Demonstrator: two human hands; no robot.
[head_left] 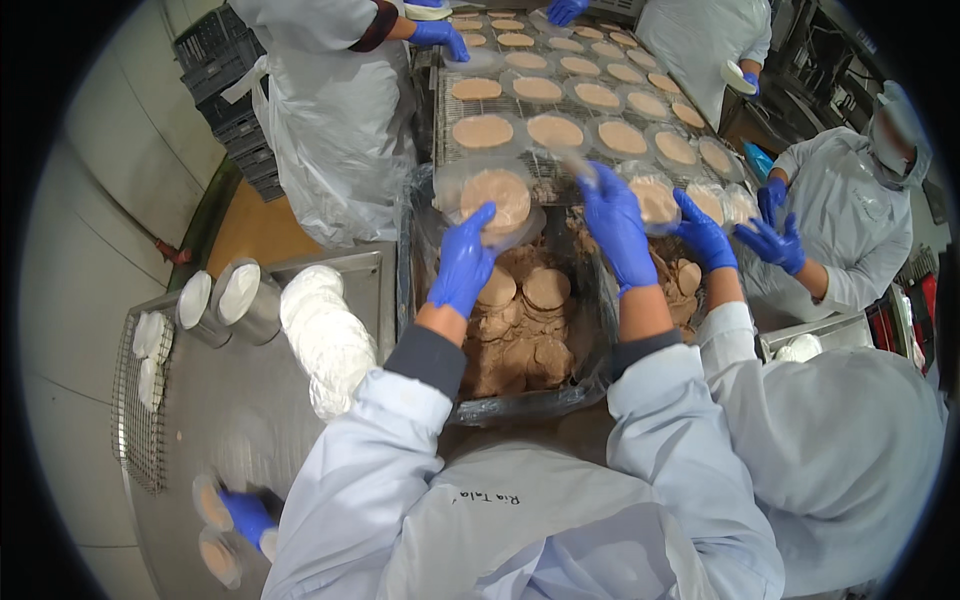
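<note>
My left hand [462,258] grips a round pinkish-tan patty [495,198] on clear film at the near end of the wire conveyor [470,96]. To its right, my right hand [615,230] is raised beside that patty; its fingertips are smeared by motion, so what they hold, if anything, is unclear. Below both hands sits a plastic-lined bin [590,392] of brown mince-like mass, with loose round discs [545,288] on top. More patties [556,131] lie in rows on film along the conveyor.
Co-workers [840,220] stand around the conveyor; one's gloved hands [705,235] are close right of mine, another's glove [248,515] at lower left. A steel table [220,430] holds white discs [325,335], metal cylinders [245,310] and a wire rack [135,430]. Crates [225,100] are stacked behind.
</note>
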